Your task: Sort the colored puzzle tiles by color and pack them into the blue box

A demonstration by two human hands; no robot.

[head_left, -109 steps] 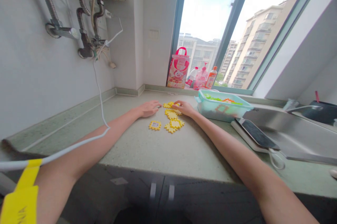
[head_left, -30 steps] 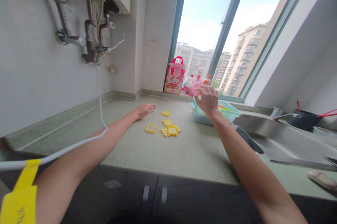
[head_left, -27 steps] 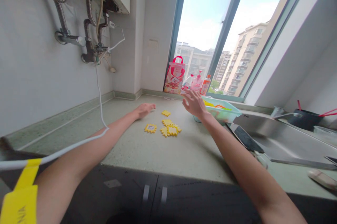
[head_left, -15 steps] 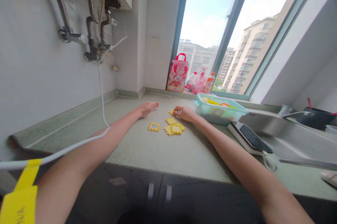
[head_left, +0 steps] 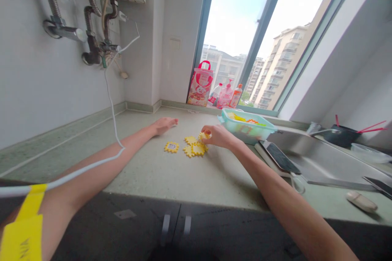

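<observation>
1. Yellow toothed pieces [head_left: 197,149] lie overlapping in a small cluster near the middle of the pale green tabletop [head_left: 183,183].
2. The right hand [head_left: 218,135] pinches one pale yellow piece [head_left: 203,136] between thumb and fingers at the far right edge of the cluster; whether that piece touches those below, I cannot tell.
3. The left hand [head_left: 164,126] lies at the tabletop's far side, beyond and left of the cluster, apart from the pieces; whether its fingers hold anything, I cannot tell.
4. A yellow-edged square [head_left: 171,147] with a dark printed label lies flat just left of the cluster.
5. A turquoise tub [head_left: 243,131] containing yellow, orange and green shapes stands near the right hand, below the window.
6. A dark-screened phone [head_left: 280,157] lies beside the steel sink [head_left: 309,161].
</observation>
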